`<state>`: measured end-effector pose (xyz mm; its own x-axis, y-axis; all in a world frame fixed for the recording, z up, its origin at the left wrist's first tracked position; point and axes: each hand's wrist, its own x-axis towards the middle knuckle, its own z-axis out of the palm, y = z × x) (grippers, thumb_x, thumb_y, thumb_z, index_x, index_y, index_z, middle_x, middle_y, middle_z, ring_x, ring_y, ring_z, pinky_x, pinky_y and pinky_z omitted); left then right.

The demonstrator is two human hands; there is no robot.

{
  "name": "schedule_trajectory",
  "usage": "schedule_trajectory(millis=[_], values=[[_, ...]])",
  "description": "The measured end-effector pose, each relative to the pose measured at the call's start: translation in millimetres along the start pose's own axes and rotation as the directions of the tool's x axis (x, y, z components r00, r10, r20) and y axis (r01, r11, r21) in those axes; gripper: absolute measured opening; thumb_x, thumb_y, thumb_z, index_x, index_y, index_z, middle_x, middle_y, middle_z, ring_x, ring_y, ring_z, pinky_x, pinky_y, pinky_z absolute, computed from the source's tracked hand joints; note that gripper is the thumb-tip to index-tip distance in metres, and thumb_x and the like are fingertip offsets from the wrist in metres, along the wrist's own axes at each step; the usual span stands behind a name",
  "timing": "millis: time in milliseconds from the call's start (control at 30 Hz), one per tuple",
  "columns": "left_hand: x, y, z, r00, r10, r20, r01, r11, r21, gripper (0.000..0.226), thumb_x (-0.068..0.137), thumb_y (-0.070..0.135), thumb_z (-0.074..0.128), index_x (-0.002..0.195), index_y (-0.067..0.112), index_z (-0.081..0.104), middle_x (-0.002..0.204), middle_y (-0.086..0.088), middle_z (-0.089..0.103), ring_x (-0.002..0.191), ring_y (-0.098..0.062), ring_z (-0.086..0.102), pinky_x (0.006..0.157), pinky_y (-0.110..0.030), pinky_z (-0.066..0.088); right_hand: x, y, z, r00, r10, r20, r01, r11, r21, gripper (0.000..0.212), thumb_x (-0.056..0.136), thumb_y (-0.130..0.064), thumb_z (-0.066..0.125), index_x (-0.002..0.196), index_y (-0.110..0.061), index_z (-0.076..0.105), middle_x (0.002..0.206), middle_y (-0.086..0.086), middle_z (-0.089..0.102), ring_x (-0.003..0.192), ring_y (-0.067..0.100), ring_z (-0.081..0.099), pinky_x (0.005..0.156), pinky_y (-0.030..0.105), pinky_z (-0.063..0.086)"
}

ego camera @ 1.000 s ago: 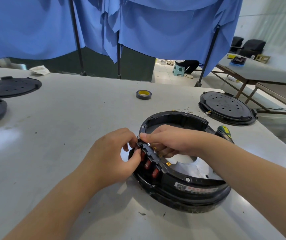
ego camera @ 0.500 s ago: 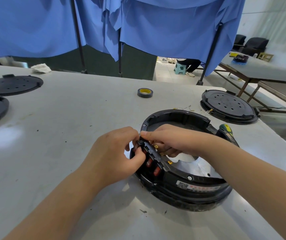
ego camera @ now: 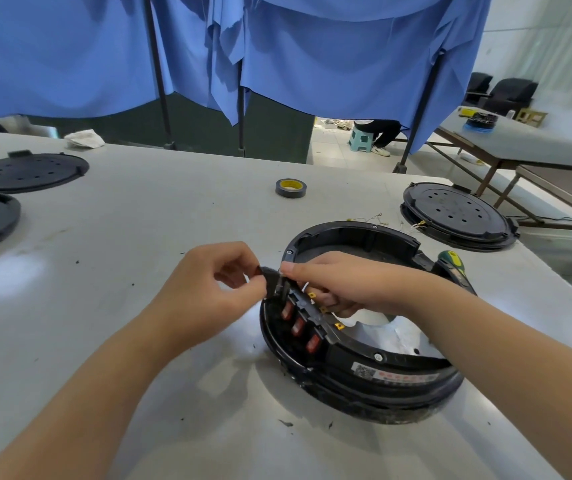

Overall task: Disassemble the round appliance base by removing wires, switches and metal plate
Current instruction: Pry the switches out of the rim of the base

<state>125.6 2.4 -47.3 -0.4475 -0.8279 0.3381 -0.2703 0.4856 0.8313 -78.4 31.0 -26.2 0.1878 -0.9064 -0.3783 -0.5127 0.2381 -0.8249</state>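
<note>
The left hand (ego camera: 205,292) curls, thumb and forefinger pinched together. The right hand (ego camera: 340,282) meets it fingertip to fingertip, its fingers bent downward.

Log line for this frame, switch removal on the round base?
left hand: pinches black switch | right hand: grips switch bracket | round base: on table

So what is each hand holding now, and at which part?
The left hand pinches a small black piece by its end, at the base's rim. The right hand reaches inside; its grip cannot be told.
</note>
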Motion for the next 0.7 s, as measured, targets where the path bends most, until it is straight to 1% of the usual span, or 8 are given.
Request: schedule_trajectory(millis=[100,200,333,400,467,533,633,700], values=[[5,-1,1,0.995,-0.089,-0.051,0.074,0.968,-0.238,0.008,0.074,0.020,0.065,0.070,0.013,0.066,0.062,0.000,0.066,0.058,-0.011,0.060,0.062,-0.018,0.048,2,1,-1,1.000,-0.004,0.015,0.004,1.000,0.006,0.054,0.090,-0.059,0.049,0.048,-0.026,0.048,0.047,-0.006,0.034,0.038,0.009,0.023,0.039,0.019,0.021],[9,-7,6,0.982,-0.146,-0.122,0.104,0.948,-0.301,0.011,0.087,0.010,0.067,0.077,0.013,0.068,0.065,0.000,0.071,0.057,-0.010,0.059,0.061,-0.016,0.051,4,2,-2,1.000,0.005,0.021,-0.005,1.000,-0.010,0.056,0.083,-0.068,0.049,0.045,-0.028,0.053,0.046,-0.006,0.036,0.036,0.008,0.025,0.039,0.019,0.023],[13,-20,12,0.952,-0.222,-0.211,0.150,0.938,-0.312,0.007,0.091,0.017,0.065,0.088,0.017,0.071,0.069,0.003,0.072,0.054,-0.007,0.058,0.057,-0.016,0.051,6,4,-2,1.000,0.017,0.015,-0.018,1.000,0.019,0.054,0.069,-0.078,0.050,0.051,-0.027,0.055,0.048,-0.002,0.038,0.035,0.010,0.022,0.038,0.018,0.022],[15,-28,13,0.936,-0.232,-0.264,0.168,0.955,-0.243,0.006,0.090,0.021,0.066,0.088,0.026,0.069,0.070,0.004,0.072,0.055,-0.006,0.059,0.058,-0.018,0.050,7,3,-1,1.000,0.028,0.012,-0.028,0.999,0.019,0.053,0.067,-0.078,0.051,0.052,-0.027,0.053,0.051,-0.002,0.038,0.036,0.010,0.021,0.038,0.018,0.021],[16,-38,13,0.926,-0.216,-0.310,0.203,0.976,-0.074,0.008,0.089,0.026,0.066,0.085,0.033,0.065,0.072,0.005,0.070,0.062,-0.009,0.063,0.060,-0.023,0.048,6,2,-1,0.999,0.032,-0.002,-0.032,0.999,-0.013,0.054,0.068,-0.077,0.052,0.048,-0.026,0.050,0.051,-0.002,0.037,0.036,0.010,0.022,0.038,0.019,0.022],[16,-45,12,0.918,-0.214,-0.335,0.259,0.961,0.097,0.002,0.087,0.032,0.065,0.086,0.032,0.065,0.071,0.008,0.067,0.065,-0.010,0.062,0.059,-0.027,0.044,5,1,0,1.000,0.027,-0.013,-0.028,0.998,-0.056,0.053,0.071,-0.074,0.051,0.044,-0.029,0.052,0.047,-0.004,0.038,0.036,0.010,0.023,0.039,0.020,0.023],[17,-52,13,0.916,-0.238,-0.324,0.318,0.921,0.223,0.005,0.086,0.034,0.064,0.083,0.030,0.065,0.065,0.011,0.064,0.064,-0.004,0.058,0.056,-0.024,0.040,5,1,0,0.998,0.053,-0.016,-0.054,0.998,-0.044,0.053,0.086,-0.059,0.048,0.042,-0.030,0.054,0.045,-0.006,0.038,0.034,0.010,0.023,0.037,0.017,0.022],[18,-54,12,0.918,-0.239,-0.316,0.335,0.894,0.298,0.007,0.085,0.037,0.061,0.081,0.032,0.063,0.065,0.013,0.063,0.064,-0.002,0.056,0.053,-0.023,0.036,5,1,-1,0.996,0.090,-0.015,-0.091,0.996,-0.019,0.052,0.089,-0.047,0.043,0.042,-0.028,0.056,0.046,-0.006,0.040,0.038,0.010,0.024,0.038,0.017,0.021]])
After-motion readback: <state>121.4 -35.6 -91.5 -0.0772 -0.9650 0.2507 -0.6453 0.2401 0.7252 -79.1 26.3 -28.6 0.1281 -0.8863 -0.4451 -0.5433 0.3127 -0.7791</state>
